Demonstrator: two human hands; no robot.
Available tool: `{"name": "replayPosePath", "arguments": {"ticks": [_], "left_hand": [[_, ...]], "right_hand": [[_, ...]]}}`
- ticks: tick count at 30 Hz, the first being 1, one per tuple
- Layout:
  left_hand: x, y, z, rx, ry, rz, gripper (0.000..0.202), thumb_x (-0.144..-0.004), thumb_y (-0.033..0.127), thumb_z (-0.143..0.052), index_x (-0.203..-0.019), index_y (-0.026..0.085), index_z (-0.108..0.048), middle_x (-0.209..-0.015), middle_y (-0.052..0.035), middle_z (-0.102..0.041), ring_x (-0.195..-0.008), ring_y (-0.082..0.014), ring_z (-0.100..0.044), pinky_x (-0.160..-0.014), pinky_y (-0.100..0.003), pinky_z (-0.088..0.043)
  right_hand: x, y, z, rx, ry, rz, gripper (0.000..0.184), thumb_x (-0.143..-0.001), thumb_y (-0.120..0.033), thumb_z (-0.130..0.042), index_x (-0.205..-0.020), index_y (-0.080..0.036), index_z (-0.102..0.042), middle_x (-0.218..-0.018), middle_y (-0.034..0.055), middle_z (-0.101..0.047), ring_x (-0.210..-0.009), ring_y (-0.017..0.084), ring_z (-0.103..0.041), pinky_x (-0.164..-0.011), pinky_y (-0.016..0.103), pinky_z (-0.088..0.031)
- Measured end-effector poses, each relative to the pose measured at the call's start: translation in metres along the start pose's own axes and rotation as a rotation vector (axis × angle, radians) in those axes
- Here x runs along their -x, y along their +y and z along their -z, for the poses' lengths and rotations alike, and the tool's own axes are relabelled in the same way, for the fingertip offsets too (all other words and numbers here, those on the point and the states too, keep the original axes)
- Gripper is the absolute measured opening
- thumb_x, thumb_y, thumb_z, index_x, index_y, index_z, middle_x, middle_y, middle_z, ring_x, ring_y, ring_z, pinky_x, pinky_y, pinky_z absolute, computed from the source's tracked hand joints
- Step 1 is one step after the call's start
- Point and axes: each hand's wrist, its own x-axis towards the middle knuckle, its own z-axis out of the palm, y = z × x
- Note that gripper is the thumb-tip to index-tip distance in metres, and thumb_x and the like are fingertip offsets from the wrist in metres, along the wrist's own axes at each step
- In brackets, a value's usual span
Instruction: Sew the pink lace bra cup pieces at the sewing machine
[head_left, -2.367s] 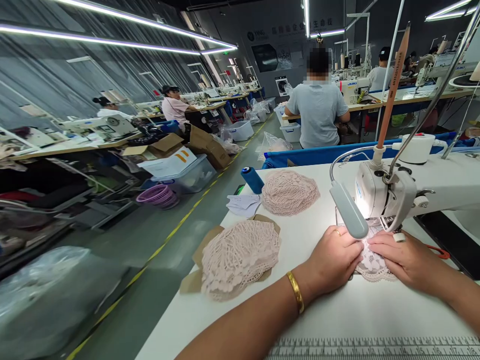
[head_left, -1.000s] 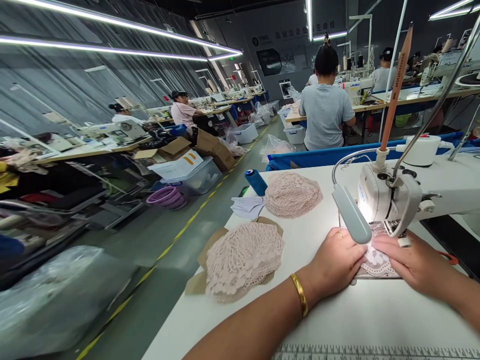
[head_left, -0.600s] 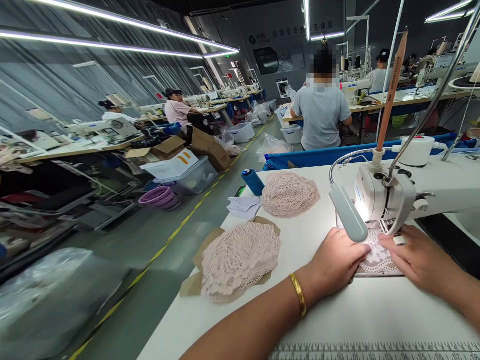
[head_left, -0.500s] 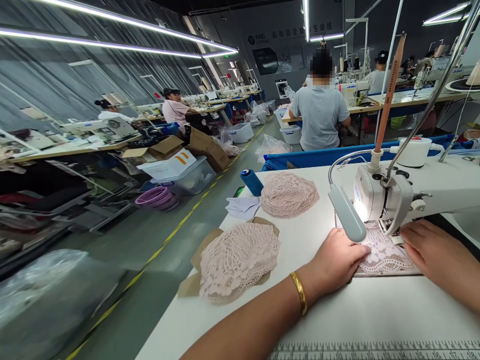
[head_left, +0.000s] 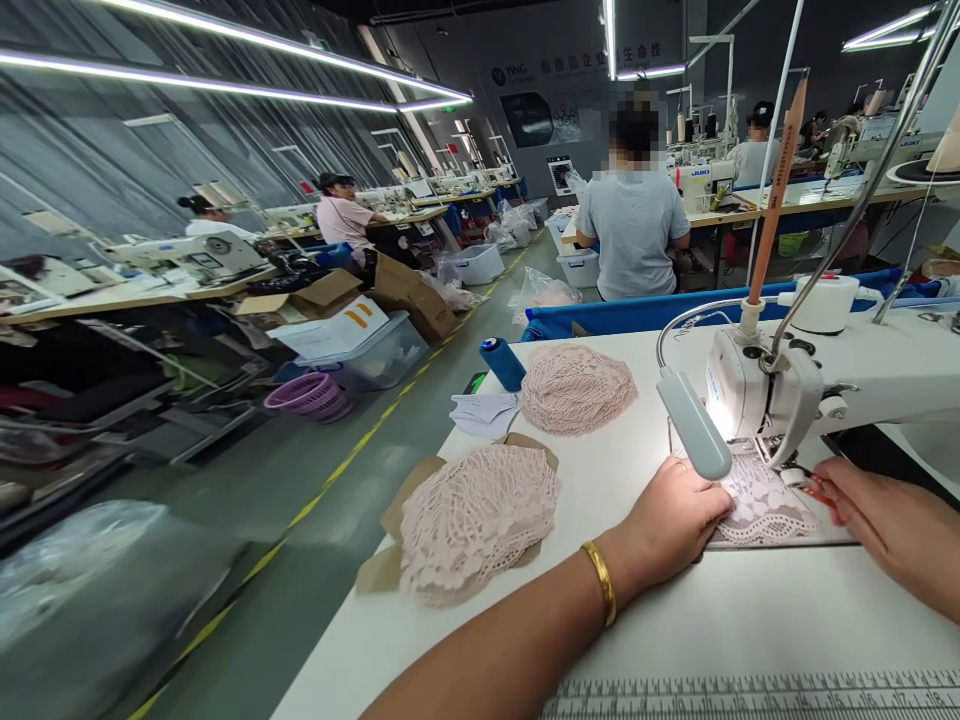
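Note:
My left hand (head_left: 675,520), with a gold bangle on the wrist, lies with bent fingers pressed on the left edge of a pale pink lace piece (head_left: 765,500). The lace lies under the presser foot of a white sewing machine (head_left: 862,380). A grey gooseneck lamp (head_left: 694,425) hangs over my left fingers and hides part of them. My right hand (head_left: 892,525) is to the right of the needle, off the lace, fingers together on a small red tool I cannot make out (head_left: 816,490).
On the white table (head_left: 675,620) are two piles of pink lace (head_left: 480,520) (head_left: 577,388), a blue thread cone (head_left: 504,362) and white paper pieces (head_left: 487,410). A printed ruler (head_left: 750,695) runs along the near edge. A person in a grey shirt (head_left: 634,230) sits ahead; an aisle lies to the left.
My right hand has left the lace and slid right and back, and now meets a red tool. The lace shows uncovered under the foot. My left hand has stayed put.

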Motion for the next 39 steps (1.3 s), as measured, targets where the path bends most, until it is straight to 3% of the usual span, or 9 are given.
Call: {"name": "replayPosePath", "arguments": {"ticks": [2,5,9,11,15,19,26,35,39], "left_hand": [[0.0,0.001,0.002,0.024,-0.015,0.046,0.019,-0.102,0.015,-0.055,-0.087,0.019,-0.065,-0.089,-0.0046,-0.068,-0.084,-0.019,-0.061,-0.08,-0.032,-0.051],[-0.001,0.003,0.005,0.078,-0.013,0.114,0.025,-0.109,0.022,-0.046,-0.088,0.02,-0.06,-0.091,-0.0052,-0.068,-0.084,-0.0193,-0.063,-0.081,-0.033,-0.052],[-0.003,0.005,0.008,0.127,0.026,0.163,0.028,-0.111,0.025,-0.04,-0.089,0.021,-0.056,-0.087,-0.0043,-0.068,-0.078,-0.0191,-0.061,-0.081,-0.034,-0.053],[-0.003,0.006,0.009,0.134,0.036,0.165,0.027,-0.111,0.025,-0.04,-0.089,0.021,-0.055,-0.086,-0.0039,-0.067,-0.077,-0.0192,-0.061,-0.081,-0.034,-0.053],[-0.002,0.009,0.01,0.14,0.017,0.135,0.027,-0.11,0.023,-0.039,-0.089,0.021,-0.057,-0.088,-0.0047,-0.069,-0.081,-0.0196,-0.063,-0.085,-0.035,-0.054],[0.003,0.011,0.011,0.153,-0.026,0.138,0.029,-0.11,0.023,-0.039,-0.088,0.02,-0.057,-0.088,-0.0056,-0.069,-0.081,-0.0197,-0.062,-0.086,-0.036,-0.054],[0.006,0.01,0.01,0.17,-0.046,0.153,0.027,-0.109,0.023,-0.04,-0.089,0.02,-0.059,-0.089,-0.0062,-0.068,-0.081,-0.0199,-0.061,-0.086,-0.037,-0.054],[0.008,0.008,0.01,0.149,-0.04,0.143,0.027,-0.108,0.023,-0.044,-0.09,0.019,-0.063,-0.088,-0.0058,-0.069,-0.082,-0.0196,-0.063,-0.085,-0.036,-0.053],[0.009,0.006,0.007,0.143,0.016,0.088,0.024,-0.109,0.024,-0.047,-0.108,0.019,-0.071,-0.097,-0.0068,-0.074,-0.088,-0.0206,-0.067,-0.085,-0.036,-0.053]], "right_hand": [[-0.008,-0.016,0.0,-0.099,-0.093,0.002,0.036,-0.113,-0.042,-0.027,-0.115,-0.023,-0.058,-0.097,0.0079,-0.076,-0.085,0.027,-0.074,-0.07,0.036,-0.052],[-0.024,-0.037,-0.006,-0.053,-0.166,-0.042,0.039,-0.11,-0.046,-0.03,-0.113,-0.021,-0.06,-0.106,0.0128,-0.076,-0.095,0.032,-0.074,-0.074,0.04,-0.051],[-0.038,-0.053,-0.015,0.032,-0.21,-0.128,0.039,-0.11,-0.041,-0.031,-0.103,-0.022,-0.064,-0.107,0.0128,-0.077,-0.089,0.032,-0.073,-0.072,0.038,-0.046],[-0.038,-0.057,-0.018,0.04,-0.216,-0.141,0.037,-0.11,-0.036,-0.031,-0.101,-0.023,-0.065,-0.097,0.0094,-0.077,-0.083,0.03,-0.072,-0.068,0.035,-0.043],[-0.035,-0.059,-0.022,0.085,-0.18,-0.098,0.034,-0.109,-0.031,-0.035,-0.097,-0.023,-0.066,-0.076,0.006,-0.071,-0.069,0.028,-0.068,-0.061,0.032,-0.033],[-0.033,-0.056,-0.026,0.086,-0.11,-0.055,0.033,-0.108,-0.027,-0.036,-0.095,-0.023,-0.066,-0.074,0.0058,-0.069,-0.068,0.025,-0.067,-0.059,0.03,-0.03],[-0.033,-0.056,-0.027,0.089,-0.127,-0.043,0.031,-0.109,-0.029,-0.035,-0.091,-0.023,-0.059,-0.068,0.0027,-0.063,-0.064,0.024,-0.064,-0.058,0.03,-0.025],[-0.033,-0.055,-0.029,0.051,-0.102,-0.033,0.03,-0.109,-0.028,-0.036,-0.089,-0.023,-0.059,-0.069,0.0026,-0.064,-0.065,0.023,-0.064,-0.059,0.029,-0.028],[-0.034,-0.057,-0.03,0.031,-0.055,0.005,0.029,-0.108,-0.024,-0.037,-0.093,-0.023,-0.062,-0.079,0.005,-0.071,-0.069,0.023,-0.067,-0.06,0.029,-0.032]]}}
